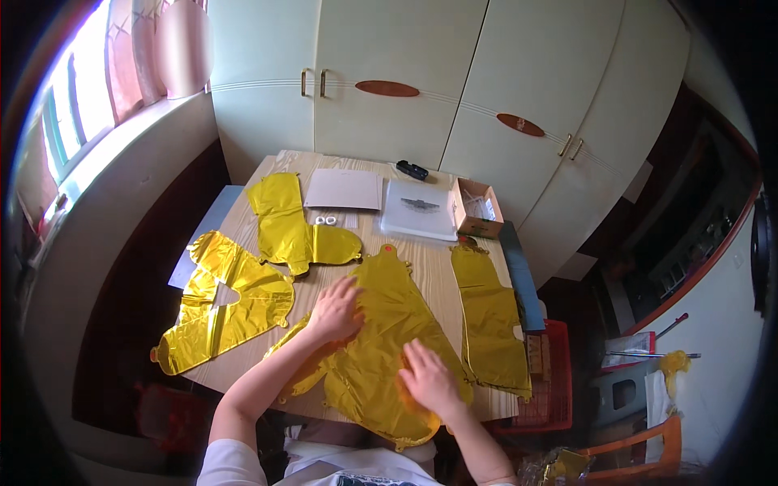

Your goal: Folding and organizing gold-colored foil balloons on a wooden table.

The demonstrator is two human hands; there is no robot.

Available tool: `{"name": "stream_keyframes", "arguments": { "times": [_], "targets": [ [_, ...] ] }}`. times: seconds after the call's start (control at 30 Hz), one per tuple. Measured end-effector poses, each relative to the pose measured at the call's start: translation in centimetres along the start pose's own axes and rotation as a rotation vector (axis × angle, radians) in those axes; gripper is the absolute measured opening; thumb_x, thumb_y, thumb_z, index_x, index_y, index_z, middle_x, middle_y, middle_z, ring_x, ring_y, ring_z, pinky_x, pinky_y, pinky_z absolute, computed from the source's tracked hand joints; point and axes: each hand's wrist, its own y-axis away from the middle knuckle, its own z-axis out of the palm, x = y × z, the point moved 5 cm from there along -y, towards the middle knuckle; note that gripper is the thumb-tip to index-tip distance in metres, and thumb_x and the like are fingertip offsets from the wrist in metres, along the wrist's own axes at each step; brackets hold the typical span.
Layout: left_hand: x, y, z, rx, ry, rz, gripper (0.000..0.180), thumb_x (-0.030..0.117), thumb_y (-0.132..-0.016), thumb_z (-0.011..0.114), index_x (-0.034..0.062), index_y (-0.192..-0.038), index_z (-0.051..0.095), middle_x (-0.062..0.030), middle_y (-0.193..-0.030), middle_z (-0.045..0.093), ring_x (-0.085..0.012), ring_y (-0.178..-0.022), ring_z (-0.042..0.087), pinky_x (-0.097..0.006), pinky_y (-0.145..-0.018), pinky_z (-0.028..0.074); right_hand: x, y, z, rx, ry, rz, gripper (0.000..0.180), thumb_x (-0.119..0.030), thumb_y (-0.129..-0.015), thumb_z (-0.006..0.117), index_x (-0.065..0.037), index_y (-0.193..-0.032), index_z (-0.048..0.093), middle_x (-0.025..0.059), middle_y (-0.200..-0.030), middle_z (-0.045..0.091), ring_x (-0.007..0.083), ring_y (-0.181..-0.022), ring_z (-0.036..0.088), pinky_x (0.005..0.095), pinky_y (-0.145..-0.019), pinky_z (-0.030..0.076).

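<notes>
My left hand (335, 312) and right hand (431, 379) lie palms down, fingers loose, clamping nothing, on the near-centre gold foil shape (385, 324), flattening apparently part-done, creases left; other foil pieces (493, 320) laid out left and right.

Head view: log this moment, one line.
left hand: open on middle gold foil | right hand: open on same foil | cardboard box: beyond both hands

Window (83, 93) overexposed upper left; gold foil (381, 324) glints; right side dim; edges bend.
</notes>
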Motion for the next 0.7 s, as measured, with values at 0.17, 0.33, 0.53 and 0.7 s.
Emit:
{"name": "stream_keyframes", "arguments": {
  "times": [0.17,0.33,0.53,0.7],
  "targets": [
    [1.2,1.4,1.2,-0.273,-0.19,0.187,0.066,0.059,-0.088,0.046,0.0218,-0.142,0.039,-0.0121,-0.149,0.033,-0.035,-0.14,0.024,-0.055,-0.112,0.017,3.8,0.4,2.9,0.018,0.007,0.061,0.071,-0.04,-0.094,0.049,-0.002,-0.146,0.021,0.0263,-0.149,0.024,0.039,-0.137,0.029,0.0487,-0.111,0.024],
    [0.4,0.7,1.7,-0.28,-0.214,0.149,0.068,0.061,-0.088,0.043,0.0225,-0.143,0.038,-0.0113,-0.149,0.034,-0.0342,-0.14,0.024,-0.056,-0.112,0.015,5.0,-1.2,3.7,-0.002,0.018,0.07,0.074,-0.045,-0.095,0.044,-0.003,-0.148,0.014,0.0259,-0.151,0.018,0.0385,-0.139,0.023,0.0507,-0.112,0.021],
    [-0.2,-0.3,2.1,-0.309,-0.239,0.082,0.069,0.062,-0.088,0.039,0.0228,-0.145,0.034,-0.0106,-0.152,0.028,-0.0331,-0.142,0.018,-0.056,-0.113,0.011,7.0,-3.2,3.6,-0.065,-0.036,0.068,0.074,-0.045,-0.095,0.044,-0.004,-0.149,0.013,0.0253,-0.153,0.01,0.0386,-0.142,0.016,0.0503,-0.114,0.016],
    [1.2,0.9,2.6,-0.329,-0.248,0.091,0.072,0.062,-0.088,0.039,0.0207,-0.146,0.032,-0.0124,-0.153,0.025,-0.0342,-0.143,0.015,-0.058,-0.113,0.009,8.3,-2.7,3.0,-0.065,-0.163,0.086,0.074,-0.044,-0.095,0.045,-0.004,-0.149,0.012,0.0274,-0.153,0.008,0.0414,-0.141,0.014,0.0497,-0.114,0.016]
  ]
}}
